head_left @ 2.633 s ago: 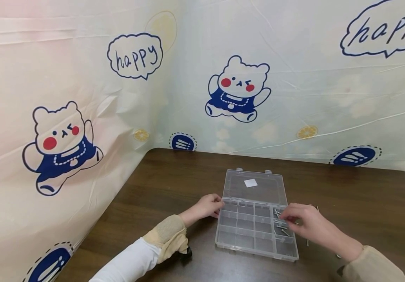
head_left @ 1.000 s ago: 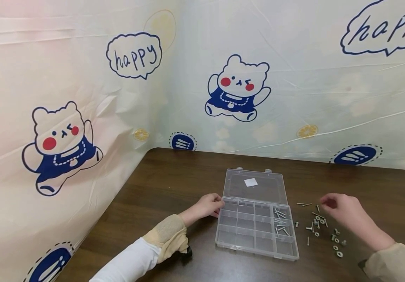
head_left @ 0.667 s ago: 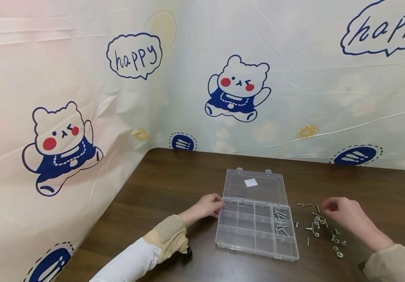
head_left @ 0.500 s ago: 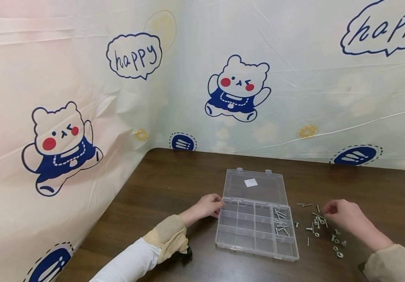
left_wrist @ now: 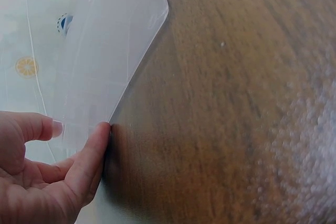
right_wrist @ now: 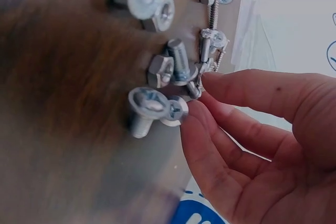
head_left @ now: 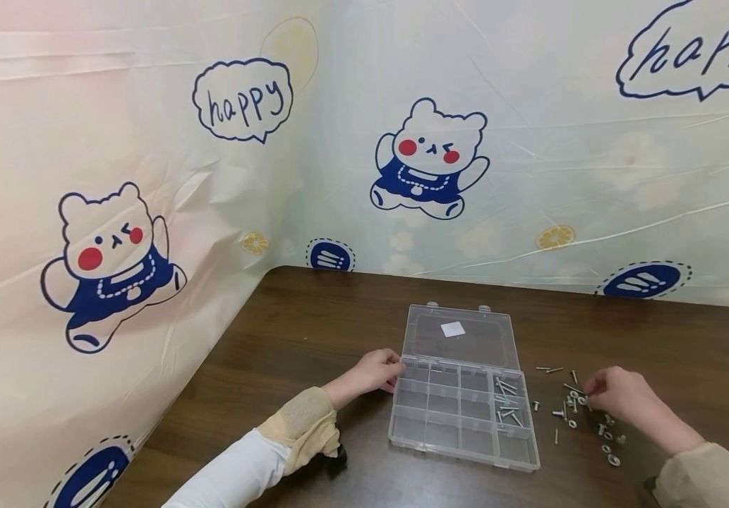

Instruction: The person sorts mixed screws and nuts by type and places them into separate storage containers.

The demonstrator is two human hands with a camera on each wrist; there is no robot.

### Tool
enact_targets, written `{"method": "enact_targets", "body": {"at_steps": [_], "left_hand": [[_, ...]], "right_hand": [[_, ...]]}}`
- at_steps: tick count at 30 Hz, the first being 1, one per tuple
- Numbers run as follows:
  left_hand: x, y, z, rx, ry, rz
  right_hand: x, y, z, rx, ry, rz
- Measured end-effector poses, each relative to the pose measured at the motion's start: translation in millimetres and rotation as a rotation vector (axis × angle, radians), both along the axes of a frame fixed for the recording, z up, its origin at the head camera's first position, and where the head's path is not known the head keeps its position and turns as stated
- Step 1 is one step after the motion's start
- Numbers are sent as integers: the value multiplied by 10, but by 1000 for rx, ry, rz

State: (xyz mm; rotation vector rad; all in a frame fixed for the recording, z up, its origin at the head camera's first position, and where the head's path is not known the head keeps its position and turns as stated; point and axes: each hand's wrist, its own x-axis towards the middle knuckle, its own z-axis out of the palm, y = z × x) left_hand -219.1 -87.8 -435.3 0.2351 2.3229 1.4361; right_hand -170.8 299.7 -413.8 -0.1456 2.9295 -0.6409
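Note:
A clear plastic compartment box lies with its lid folded back on the table. My left hand grips the box's left edge between thumb and fingers; the left wrist view shows the clear plastic between thumb and forefinger. Several long screws lie in the right-hand column of compartments. My right hand is at a loose pile of screws, nuts and washers right of the box. Its thumb and fingertips touch or nearly touch a small screw; whether they pinch it is unclear.
Loose nuts and short bolts lie near the right forearm. Two thin screws lie farther back. A printed cloth hangs behind and left of the brown table.
My right hand moved from the box's right column over to the loose hardware, then lowered slightly to its right side. The left hand stays on the box.

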Motion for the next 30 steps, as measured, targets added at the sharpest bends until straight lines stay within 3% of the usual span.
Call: {"method": "enact_targets", "body": {"at_steps": [20, 30], "left_hand": [[11, 1, 6, -14, -10, 13], [11, 16, 19, -17, -6, 13]], "right_hand": [[10, -49, -14, 17, -48, -25], [46, -36, 106, -16, 154, -29]]}}
